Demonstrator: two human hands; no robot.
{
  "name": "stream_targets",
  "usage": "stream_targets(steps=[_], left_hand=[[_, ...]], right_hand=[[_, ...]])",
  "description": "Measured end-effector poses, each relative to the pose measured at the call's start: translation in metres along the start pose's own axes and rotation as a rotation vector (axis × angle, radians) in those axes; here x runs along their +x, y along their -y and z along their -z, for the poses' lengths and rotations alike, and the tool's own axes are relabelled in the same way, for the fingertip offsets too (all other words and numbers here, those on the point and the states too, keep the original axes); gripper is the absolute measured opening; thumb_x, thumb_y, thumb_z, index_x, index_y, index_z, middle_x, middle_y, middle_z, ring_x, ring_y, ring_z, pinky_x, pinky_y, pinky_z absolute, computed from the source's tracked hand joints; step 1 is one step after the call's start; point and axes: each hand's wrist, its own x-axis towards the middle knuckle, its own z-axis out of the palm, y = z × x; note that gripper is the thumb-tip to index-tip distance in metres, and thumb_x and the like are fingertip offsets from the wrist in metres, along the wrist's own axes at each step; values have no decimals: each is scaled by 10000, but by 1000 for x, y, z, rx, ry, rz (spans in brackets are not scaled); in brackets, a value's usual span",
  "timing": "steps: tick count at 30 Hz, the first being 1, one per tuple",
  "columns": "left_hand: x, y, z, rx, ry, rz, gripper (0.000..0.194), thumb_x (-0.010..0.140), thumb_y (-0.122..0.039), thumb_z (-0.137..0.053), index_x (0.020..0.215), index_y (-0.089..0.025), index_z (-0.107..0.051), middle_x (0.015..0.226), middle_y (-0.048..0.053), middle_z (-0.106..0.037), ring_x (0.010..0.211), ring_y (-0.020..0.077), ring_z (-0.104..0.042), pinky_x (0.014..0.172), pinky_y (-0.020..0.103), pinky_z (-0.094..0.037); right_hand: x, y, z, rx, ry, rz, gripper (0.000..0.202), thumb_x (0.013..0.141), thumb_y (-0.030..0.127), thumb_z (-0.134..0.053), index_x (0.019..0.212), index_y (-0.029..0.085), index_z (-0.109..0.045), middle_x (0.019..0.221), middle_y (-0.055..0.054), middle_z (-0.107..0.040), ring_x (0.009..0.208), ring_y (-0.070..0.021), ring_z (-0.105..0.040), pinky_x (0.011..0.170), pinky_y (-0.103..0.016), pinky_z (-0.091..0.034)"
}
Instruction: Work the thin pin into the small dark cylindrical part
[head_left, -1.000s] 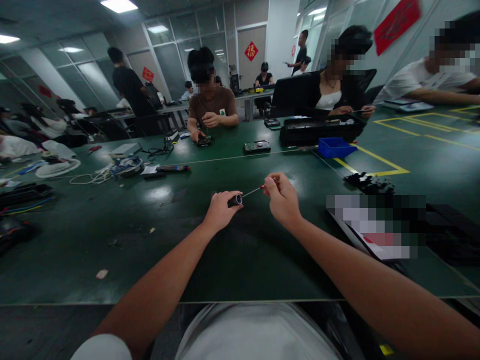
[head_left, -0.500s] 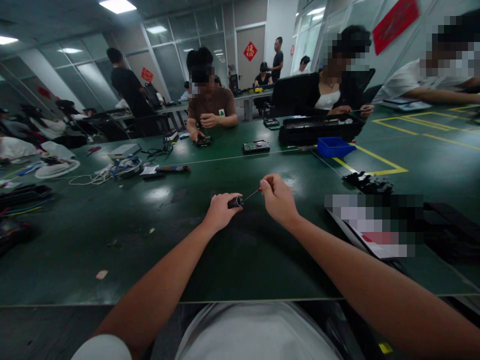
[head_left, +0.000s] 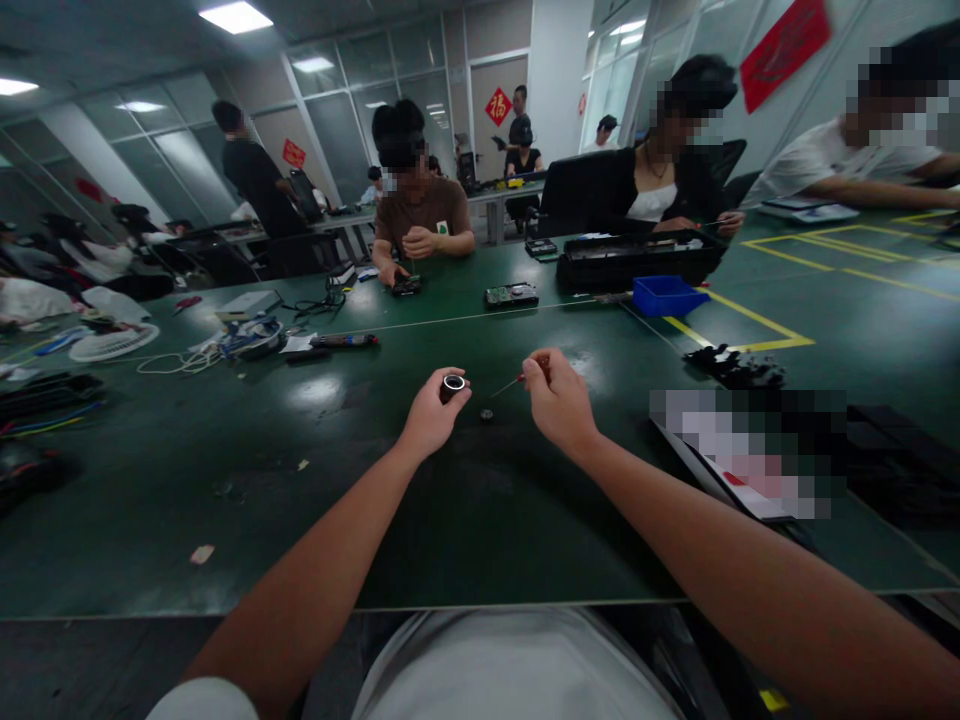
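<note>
My left hand [head_left: 433, 412] is closed round a black tube [head_left: 453, 387], its pale-rimmed open end tipped up towards me. In my right hand [head_left: 556, 400] a thin screwdriver [head_left: 507, 386] with a red collar is pinched; most of its handle is hidden by the fingers. Its shaft points left and down, and its tip is apart from the tube. On the table between both hands lies a small, dark round piece [head_left: 487, 414], too small to make out in detail.
Papers [head_left: 742, 455] lie right of my right arm, near black plastic parts [head_left: 735, 366]. Farther off are a blue bin [head_left: 667, 296], a hard drive [head_left: 512, 294] and a long black housing [head_left: 637, 262]. Tangled cables [head_left: 255, 335] lie left. Co-workers sit across the green table [head_left: 300, 520].
The small round piece, earlier at the tube's end, now lies on the table. My left hand has drawn left and tipped the tube upward, away from the screwdriver. My right hand has barely moved.
</note>
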Motion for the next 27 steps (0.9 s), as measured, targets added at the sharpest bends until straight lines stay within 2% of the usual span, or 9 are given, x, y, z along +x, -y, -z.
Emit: stream_targets(steps=[2, 5, 9, 12, 18, 22, 27], left_hand=[[-1, -3, 2, -10, 10, 9, 338, 892, -320, -599, 1208, -208, -553, 1088, 60, -657, 936, 186, -627, 890, 347, -470], [-5, -14, 4, 144, 69, -24, 306, 863, -364, -647, 1115, -208, -569, 1010, 35, -648, 894, 183, -607, 825, 321, -455], [-10, -25, 1, 409, 247, -105, 244, 841, -423, -683, 914, -203, -606, 893, 16, -654, 818, 188, -595, 729, 315, -428], [-11, -23, -5, 566, 336, -141, 196, 854, -385, -674, 923, -208, -628, 931, 30, -672, 851, 204, -608, 727, 330, -430], [-9, -16, -17, 799, 369, -128, 317, 913, -414, -584, 1178, -248, -636, 1088, 69, -674, 971, 255, -625, 753, 360, -465], [-6, -17, -21, 830, 369, -87, 276, 918, -420, -571, 1094, -231, -669, 1028, 79, -668, 942, 254, -623, 749, 356, -468], [-4, -16, -13, 670, 338, -54, 233, 879, -418, -634, 991, -217, -671, 985, 68, -682, 904, 239, -622, 773, 356, -464]], right_hand=[[0, 0, 0, 3, 3, -6, 194, 957, 384, -441, 891, 231, -539, 763, -36, -651, 717, -209, -604, 689, -343, -400], [0, 1, 1, 3, 2, -8, 198, 956, 388, -442, 897, 228, -543, 765, -36, -653, 715, -208, -604, 688, -342, -401], [0, 1, 0, -5, 3, -8, 192, 959, 378, -440, 903, 226, -544, 763, -32, -651, 709, -202, -602, 685, -338, -399], [0, 1, 1, -9, 4, -11, 197, 963, 379, -434, 903, 228, -545, 772, -34, -652, 718, -203, -604, 685, -339, -399], [1, 2, 1, -12, 3, -29, 196, 963, 382, -435, 911, 229, -546, 778, -39, -653, 734, -212, -615, 690, -345, -406], [1, 0, 0, -8, -1, -30, 196, 957, 387, -441, 900, 231, -544, 778, -41, -660, 745, -219, -624, 708, -353, -413], [1, -1, 0, -6, 2, -33, 203, 957, 395, -438, 898, 233, -544, 780, -41, -660, 740, -220, -623, 707, -355, -414]])
